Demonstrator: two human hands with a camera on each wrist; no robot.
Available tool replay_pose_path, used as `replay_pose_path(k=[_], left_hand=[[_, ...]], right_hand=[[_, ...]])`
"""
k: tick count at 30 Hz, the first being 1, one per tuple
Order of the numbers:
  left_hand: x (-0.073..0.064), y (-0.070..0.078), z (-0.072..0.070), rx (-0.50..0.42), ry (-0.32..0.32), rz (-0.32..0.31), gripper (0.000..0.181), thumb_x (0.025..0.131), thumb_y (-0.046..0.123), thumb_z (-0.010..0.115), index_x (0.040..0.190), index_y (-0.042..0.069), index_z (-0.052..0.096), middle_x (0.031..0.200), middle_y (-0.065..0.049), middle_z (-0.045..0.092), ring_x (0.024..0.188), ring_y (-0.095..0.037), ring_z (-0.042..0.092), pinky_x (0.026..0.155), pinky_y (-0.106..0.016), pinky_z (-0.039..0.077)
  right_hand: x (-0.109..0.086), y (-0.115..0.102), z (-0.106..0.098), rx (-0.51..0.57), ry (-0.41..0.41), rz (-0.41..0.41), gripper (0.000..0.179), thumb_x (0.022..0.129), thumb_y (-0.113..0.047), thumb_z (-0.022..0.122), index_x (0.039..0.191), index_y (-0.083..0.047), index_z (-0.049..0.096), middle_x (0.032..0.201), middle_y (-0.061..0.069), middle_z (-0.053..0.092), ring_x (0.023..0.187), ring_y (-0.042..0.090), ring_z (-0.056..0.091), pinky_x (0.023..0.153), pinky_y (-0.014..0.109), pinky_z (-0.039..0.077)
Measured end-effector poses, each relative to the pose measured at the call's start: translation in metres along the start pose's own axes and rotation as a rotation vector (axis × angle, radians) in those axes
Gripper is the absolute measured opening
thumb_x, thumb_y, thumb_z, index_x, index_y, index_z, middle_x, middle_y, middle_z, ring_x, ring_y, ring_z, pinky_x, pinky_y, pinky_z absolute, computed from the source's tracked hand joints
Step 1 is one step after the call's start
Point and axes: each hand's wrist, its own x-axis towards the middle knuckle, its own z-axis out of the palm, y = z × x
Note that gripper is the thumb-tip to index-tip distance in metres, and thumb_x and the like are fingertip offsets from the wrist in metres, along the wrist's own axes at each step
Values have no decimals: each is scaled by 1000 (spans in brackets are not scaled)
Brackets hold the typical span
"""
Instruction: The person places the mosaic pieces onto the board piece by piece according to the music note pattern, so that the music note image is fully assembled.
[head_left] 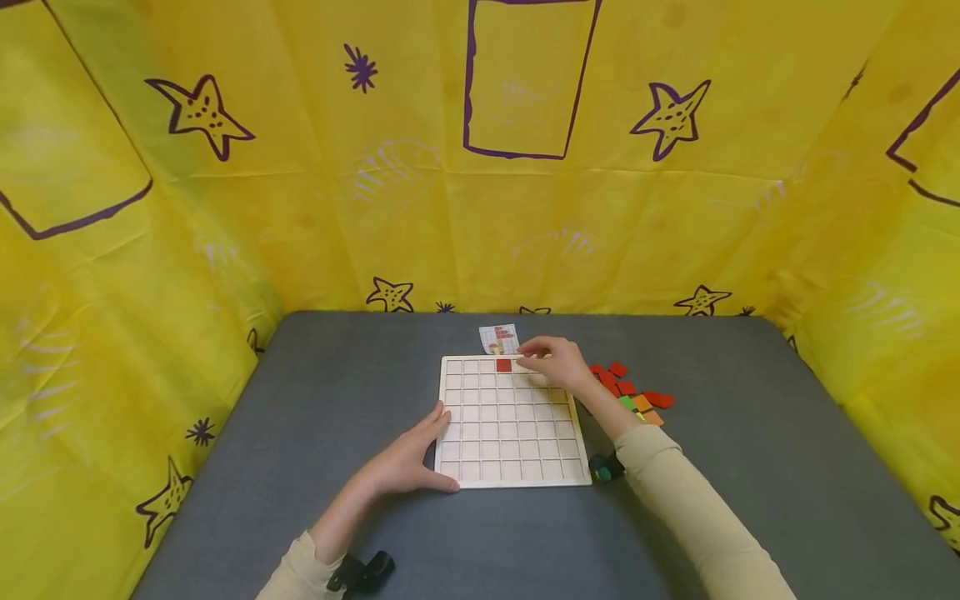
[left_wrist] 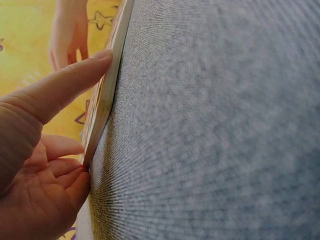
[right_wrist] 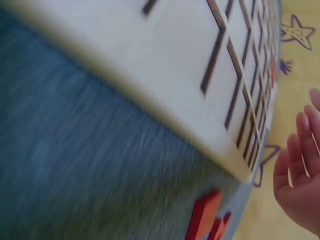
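A white grid board [head_left: 517, 482] with raised cell lines lies flat in front of me. My left hand [head_left: 412, 460] rests at its front left corner, thumb on the front edge, fingers along the left side. In the left wrist view the straight thumb [left_wrist: 65, 87] touches the board's rim. My right hand [head_left: 557, 363] is over the far right part of the board, fingertips beside a red square tile [head_left: 504, 365] in the far row. No piece shows between those fingers. The right wrist view shows several of its fingers [right_wrist: 298, 155] relaxed; the thumb is cut off.
Behind the board lies a small printed card [head_left: 498, 338] with a coloured grid pattern. Right of the board is a loose pile of red pieces [head_left: 626, 387], with orange tiles [head_left: 642, 403] and a green tile [head_left: 626, 402] beside them. Yellow patterned cloth [head_left: 420, 233] surrounds the grey table [head_left: 345, 375].
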Motion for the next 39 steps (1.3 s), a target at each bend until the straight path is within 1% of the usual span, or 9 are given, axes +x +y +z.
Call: replay_pose_path(k=[7,12,17,20,22,25,29,34,39], left_hand=[[0,0,0,-2,-3,-2,110,67,40,85,149,1,23,159,-17,9,144,-34,18,110,-52,25],[0,0,1,-2,2,-14,110,67,40,85,149,2,23,159,-15,9,144,-34,18,110,-53,25],[-1,1,1,-12,4,-17,110,66,40,85,149,2,24,159,-15,9,144,-34,18,110,-53,25],[-2,1,0,-13,5,-6,109,67,39,85,149,2,24,159,-15,10,144,-34,19,110,-54,26],[-1,0,0,-14,3,-2,109,67,39,85,149,2,24,159,-16,10,144,-34,19,110,-54,26],[-1,0,1,-12,-1,-10,109,67,39,85,150,4,24,159,-14,9,145,-33,19,110,-53,26],[-1,0,0,-14,-4,-22,108,67,39,85,150,5,24,160,-13,8,145,-32,17,111,-52,25],[-1,-1,1,-11,1,-20,108,67,39,85,150,5,25,160,-13,8,145,-33,18,111,-53,25],[-1,-2,1,-12,1,-17,108,67,39,85,150,5,25,160,-13,8,145,-32,18,110,-53,26]], right_hand=[[-20,14,-31,90,22,5,32,86,-33,70,109,-11,71,99,4,70,88,20,59,71,30,48],[-39,29,-50,96,23,54,31,85,-34,70,109,-13,71,101,4,71,90,19,62,73,30,49],[-58,45,-61,66,-18,90,32,84,-34,71,109,-14,70,104,3,71,94,19,64,77,30,50],[-66,53,-65,31,-37,96,30,83,-34,73,106,-15,71,102,3,72,92,19,64,75,31,50],[-71,57,-66,-19,-50,88,28,82,-35,74,104,-17,71,100,1,71,92,19,62,76,31,48],[-77,61,-67,-95,-66,58,25,80,-34,75,101,-20,72,98,-1,70,91,19,59,77,33,45],[-81,63,-66,-158,-76,-1,24,80,-29,76,101,-19,72,98,-1,70,91,19,57,77,33,45],[-82,66,-65,-168,-73,-16,25,80,-28,75,103,-18,72,97,0,70,88,18,57,74,31,46],[-79,70,-66,-168,-47,-14,24,81,-31,75,102,-19,72,101,1,70,94,22,57,79,36,45]])
